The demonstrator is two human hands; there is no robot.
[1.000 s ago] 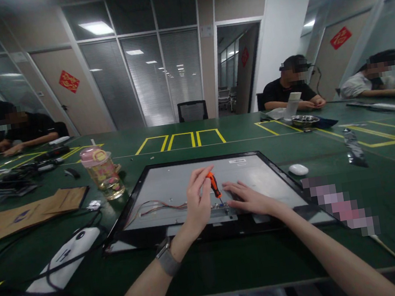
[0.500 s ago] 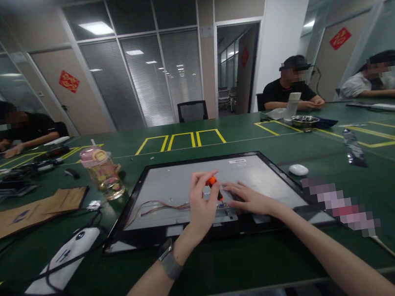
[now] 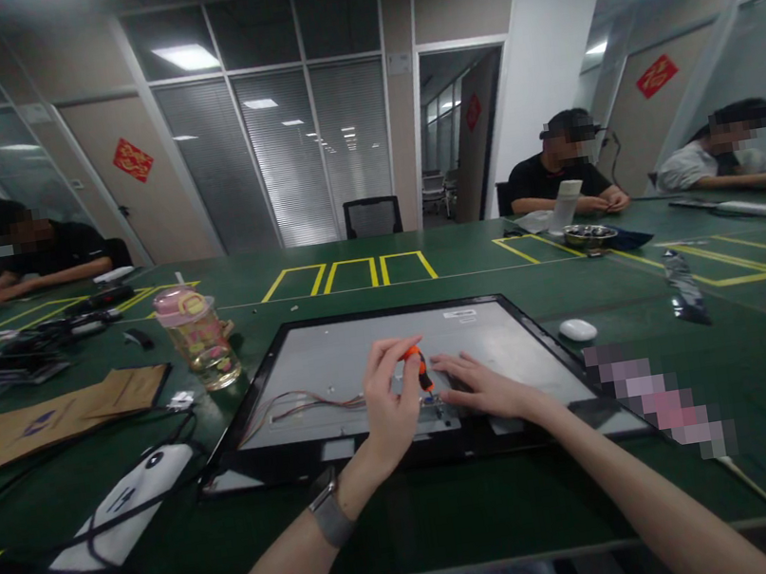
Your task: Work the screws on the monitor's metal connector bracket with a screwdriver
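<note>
My left hand (image 3: 391,399), with a watch on its wrist, grips the orange and black handle of a screwdriver (image 3: 424,372) between thumb and fingers. The screwdriver stands nearly upright, its tip down at small parts near the front edge of a flat display panel (image 3: 505,331). Grey metal backing and a black frame make up the panel, which lies flat on the green table. My right hand (image 3: 485,387) rests on the panel just right of the screwdriver, fingers spread and holding nothing. Thin wires (image 3: 313,397) run across the panel left of my left hand.
Left of the panel are a pink-lidded bottle (image 3: 198,339), a brown paper envelope (image 3: 50,423) and a white device (image 3: 110,534) wrapped in black cable. On the right lie a white mouse (image 3: 578,330) and a dark pouch (image 3: 685,288). A metal bowl (image 3: 590,238) stands farther back, near seated people.
The fingers of my left hand have shifted slightly around the screwdriver handle, which shows turned a little. My right hand stays in place on the panel.
</note>
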